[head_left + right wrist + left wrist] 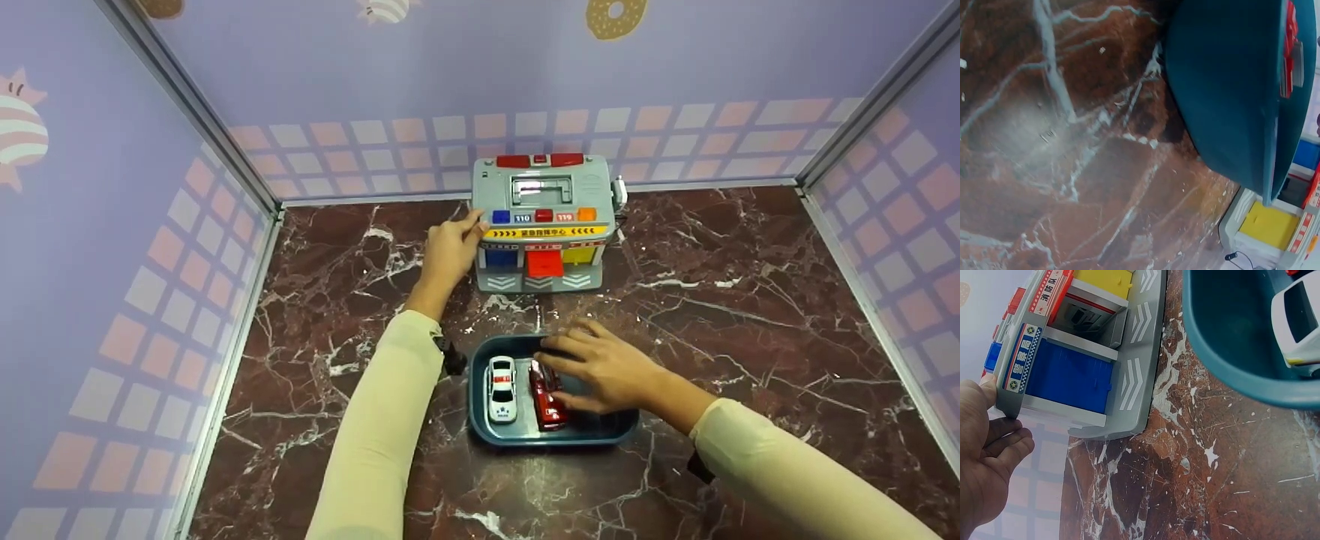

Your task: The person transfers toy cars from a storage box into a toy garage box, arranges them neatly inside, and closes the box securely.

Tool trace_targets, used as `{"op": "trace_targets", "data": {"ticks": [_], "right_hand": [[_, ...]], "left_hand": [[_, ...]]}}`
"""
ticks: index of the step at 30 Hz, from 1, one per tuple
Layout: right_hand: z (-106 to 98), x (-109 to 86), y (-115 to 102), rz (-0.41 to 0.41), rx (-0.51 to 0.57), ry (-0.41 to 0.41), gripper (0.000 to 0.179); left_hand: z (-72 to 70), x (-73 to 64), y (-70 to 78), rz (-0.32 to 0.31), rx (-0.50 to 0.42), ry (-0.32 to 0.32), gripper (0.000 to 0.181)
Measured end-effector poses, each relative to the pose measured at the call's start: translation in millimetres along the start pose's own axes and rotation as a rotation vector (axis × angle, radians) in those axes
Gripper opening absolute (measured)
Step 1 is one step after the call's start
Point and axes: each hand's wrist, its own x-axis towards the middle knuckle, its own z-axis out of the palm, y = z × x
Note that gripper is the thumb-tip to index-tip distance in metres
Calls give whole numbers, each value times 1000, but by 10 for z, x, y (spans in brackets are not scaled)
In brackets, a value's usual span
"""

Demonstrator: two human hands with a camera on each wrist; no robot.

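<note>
A grey toy rescue station (pixel 544 191) stands by the back wall, its middle red door (pixel 545 263) swung outward and the blue door (pixel 1069 377) and yellow door (pixel 1269 224) down. My left hand (pixel 450 255) holds the station's front left roof corner, thumb at the edge, other fingers curled beside it. In front, a dark teal tray (pixel 480 431) carries a white toy police car (pixel 502 390) on its left and a red toy car (pixel 549 405) beside it. Over the red car, my right hand (pixel 600 364) spreads its fingers, fingertips close at the car; its palm hides the tray's right part.
Brown marbled tabletop (pixel 712 337) surrounds the tray and station. Purple patterned panels close in the back (pixel 487 67), left (pixel 67 262) and right (pixel 892 172). A small white part (pixel 619 193) juts from the station's right side.
</note>
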Motion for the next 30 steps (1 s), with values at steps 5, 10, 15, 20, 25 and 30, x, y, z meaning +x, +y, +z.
{"op": "trace_targets", "data": {"ticks": [5,10,15,20,25,30], "right_hand": [[21,-17,-63,-7,49,-27,62],[58,-27,-89,-24,75,-41,64],[92,-37,-99,-25,73,-53,68],[115,-58,-107,-13,57,-84,70],[118,-70,-118,-5,39,-104,72],[123,-69,-129,-6,47,-106,70]], "left_hand": [[5,1,-4,2,0,1,41],[12,-4,-12,7,13,-2,42],[11,-7,-14,2,14,-2,42],[4,-5,-5,-4,5,-4,41],[6,-3,-1,-17,8,-7,41],[8,-5,-8,-16,3,-9,41]]}}
